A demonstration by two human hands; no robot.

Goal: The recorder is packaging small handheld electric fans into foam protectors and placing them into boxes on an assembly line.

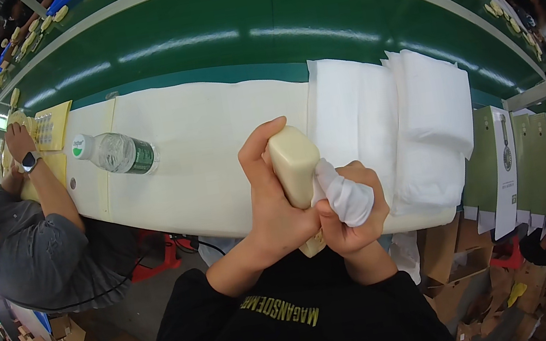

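Note:
A smooth cream-coloured plastic device [295,160] with a rounded, blocky head stands tilted up in front of my chest. My left hand [270,206] is wrapped round its side, thumb low and fingers behind it. A paler tip of it shows below my hands; the middle is hidden by my fingers. My right hand [364,217] grips a bunched white cloth [349,200], which touches the right side of the device. Under and beyond both hands lies the white tabletop [204,138].
A clear water bottle [116,152] lies on the left. Two stacks of folded white sheets [354,115] lie at the right, beside upright green boxes [478,159]. Beyond runs a green conveyor belt [195,40]. A co-worker [51,255] sits at the left, near a yellow tray [55,126].

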